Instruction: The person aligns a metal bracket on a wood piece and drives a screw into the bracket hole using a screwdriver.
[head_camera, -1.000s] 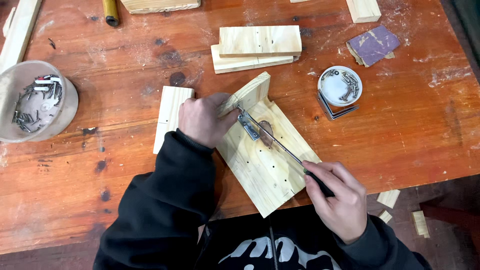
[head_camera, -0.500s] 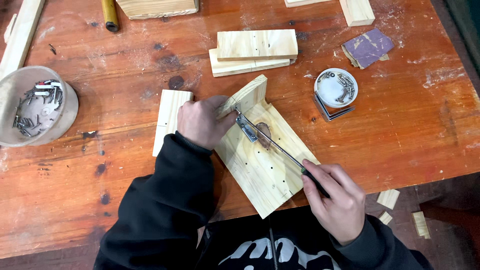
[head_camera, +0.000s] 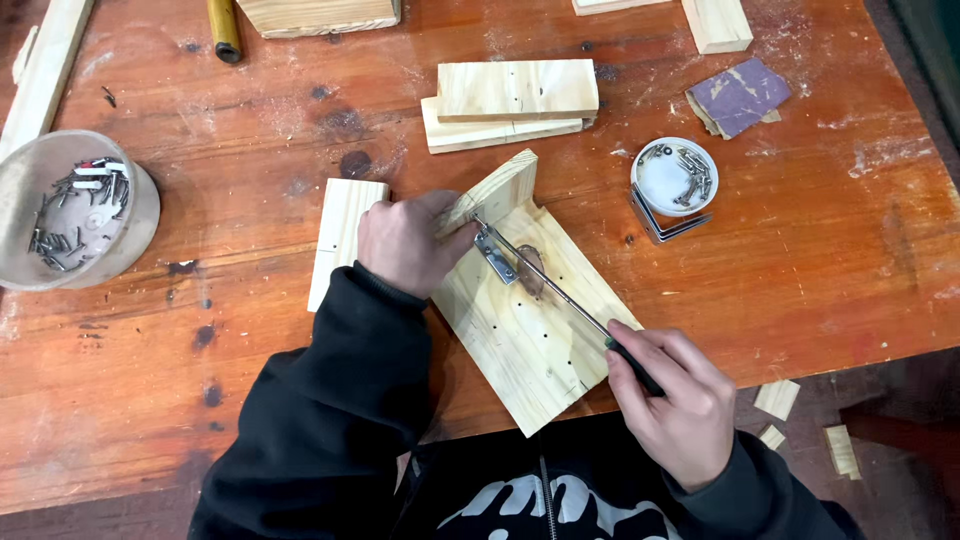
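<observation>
Steadying upright pine block (head_camera: 497, 190) w/ left hand (head_camera: 408, 243), fingers curled and clamped on it, prob. so it can't shift on flat pine board (head_camera: 530, 330) below. Right hand (head_camera: 672, 400) fingers closed round dark handle of screwdriver (head_camera: 560, 295); slim steel shaft runs up-left from fingertips, tip at small metal bracket (head_camera: 497, 257) in corner betw. block & board. White dish w/ screws (head_camera: 674, 176) well beyond right fingers. Wood pale, grainy; bench (head_camera: 250, 150) worn, reddish.

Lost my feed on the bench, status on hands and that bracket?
Left hand steadies upright board. Right hand grips screwdriver, tip at metal bracket on flat board. Nothing blocking.
</observation>
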